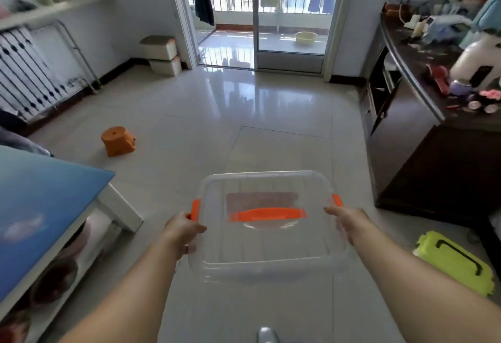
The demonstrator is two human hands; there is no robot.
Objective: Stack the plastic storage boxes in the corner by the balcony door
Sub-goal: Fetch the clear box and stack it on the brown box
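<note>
I hold a clear plastic storage box [267, 245] with an orange lid handle and orange side clips out in front of me, above the tiled floor. My left hand [184, 230] grips its left side by the clip, and my right hand [348, 224] grips its right side. Far ahead, two beige storage boxes [161, 55] stand stacked one on the other in the corner left of the balcony door [290, 17]. A lime-green box [455, 261] with a black handle lies on the floor at my right.
An orange stool [118, 140] sits on the floor ahead left. A blue-topped low table [48, 207] stands at my left. A dark cabinet [433, 139] with clutter lines the right wall. A drying rack [40, 71] leans along the left wall.
</note>
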